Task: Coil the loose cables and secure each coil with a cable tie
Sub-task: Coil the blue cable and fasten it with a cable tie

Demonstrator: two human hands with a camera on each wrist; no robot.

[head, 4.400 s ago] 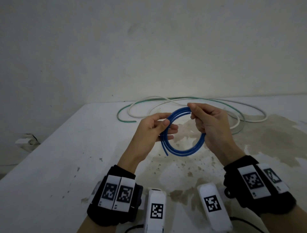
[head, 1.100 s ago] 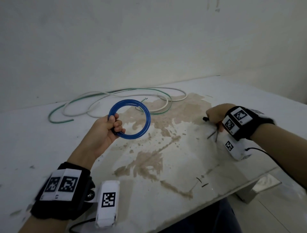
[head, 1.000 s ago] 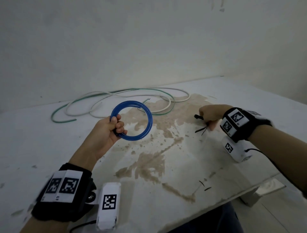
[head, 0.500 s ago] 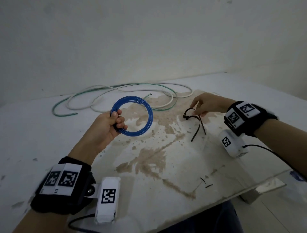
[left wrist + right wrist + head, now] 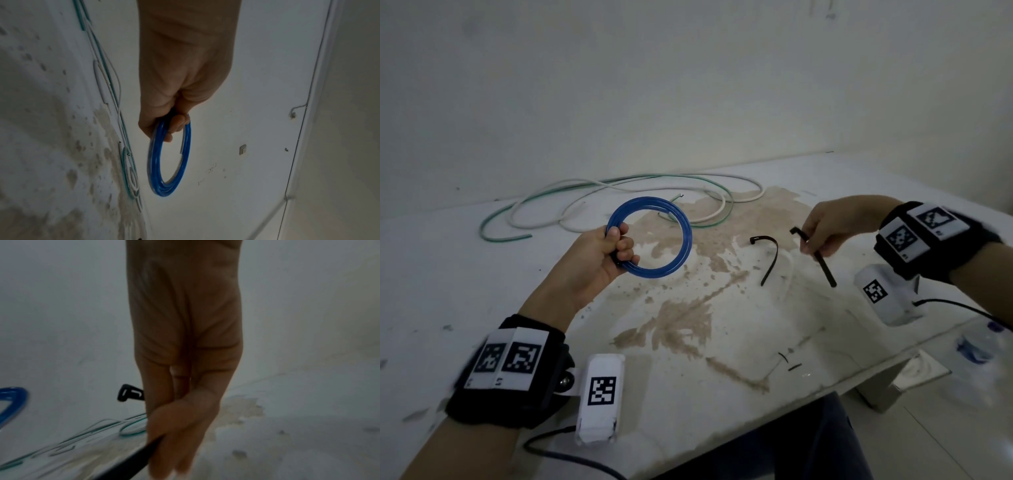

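Note:
My left hand grips a coiled blue cable at its left side and holds the ring upright above the table; the left wrist view shows the same blue coil hanging from my curled fingers. To the right, my right hand pinches a black cable tie raised off the table, its head sticking out beside my fingers. A second black cable tie lies curved on the stained table between my hands. Loose white and green cables lie tangled at the back of the table.
The white table has a large brown stain in the middle and its front edge runs diagonally at the lower right. Small black scraps lie near that edge. A plastic bottle stands on the floor to the right.
My right hand picked up cable ties at the right, carried them toward the middle, then lifted one tie while the other stayed on the table. The left hand kept holding the blue coil.

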